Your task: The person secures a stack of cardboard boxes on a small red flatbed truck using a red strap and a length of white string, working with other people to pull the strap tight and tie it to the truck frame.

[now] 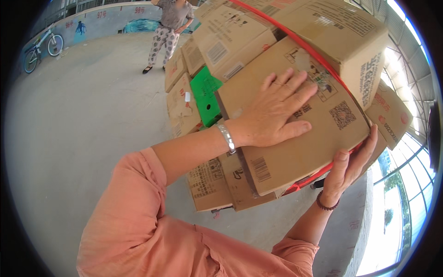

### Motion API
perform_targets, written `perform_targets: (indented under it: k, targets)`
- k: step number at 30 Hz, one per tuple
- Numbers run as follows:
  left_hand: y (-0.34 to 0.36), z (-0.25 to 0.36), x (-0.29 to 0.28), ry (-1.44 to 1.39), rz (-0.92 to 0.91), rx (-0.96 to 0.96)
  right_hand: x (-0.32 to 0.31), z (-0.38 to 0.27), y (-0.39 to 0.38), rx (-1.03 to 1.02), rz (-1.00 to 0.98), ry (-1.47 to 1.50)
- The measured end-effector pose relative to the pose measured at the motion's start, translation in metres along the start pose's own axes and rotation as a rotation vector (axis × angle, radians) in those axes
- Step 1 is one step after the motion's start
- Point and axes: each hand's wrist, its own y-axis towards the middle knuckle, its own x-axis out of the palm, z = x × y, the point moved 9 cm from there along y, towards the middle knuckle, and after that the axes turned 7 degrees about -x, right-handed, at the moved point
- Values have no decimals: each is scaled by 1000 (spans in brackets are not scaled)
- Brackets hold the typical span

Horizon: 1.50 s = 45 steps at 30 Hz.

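A big brown cardboard box (pixel 295 152) leans at a tilt in front of me, part of a tall stack. My left hand (pixel 277 108), a silver bracelet on its wrist, lies flat on its printed face with the fingers spread. At the box's lower right corner, my right hand (pixel 348 164) is cupped round the edge, thumb in front and fingers along the side. A red strap (pixel 318 55) runs over the stack and down the far right side of this box; its lower part (pixel 307 181) shows beneath the box, close to my right hand.
More cartons (pixel 348 32) are piled above and behind, with a green box (pixel 206 94) among them. A person (pixel 168 34) stands beyond the stack on the grey floor (pixel 92 115). A bicycle (pixel 43 48) leans near the painted wall at far left; a low concrete wall (pixel 346 231) is at right.
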Motion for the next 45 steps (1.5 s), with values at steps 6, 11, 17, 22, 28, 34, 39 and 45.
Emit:
perform_targets:
  k: [6,11,17,22,28,34,39,45]
  targets:
    - [-19,-50,-43,-232,78,29,9,-1,3,-3,33,-124]
    - [-34,-183,-91,52,219,-328,2,-21,10,89,-1,-456]
    - [-31,-216,-62,-17,-94,-210,102,-99,29,1,-51,-864]
    - [-34,-225,-84,-60,-86,-194,290,-109,58,-19,-373,-736]
    - [-62,-266,-115,-205,-250,-69,383,-51,55,-126,-555,-1220]
    - [-84,-412,-139,-190,-195,-193,406,-39,43,-52,-625,-1365]
    - [-51,-529,-146,-196,-181,-233,406,-37,54,37,-591,-1404]
    - [-8,-642,-130,-317,-155,-238,427,-36,69,72,-325,-1362]
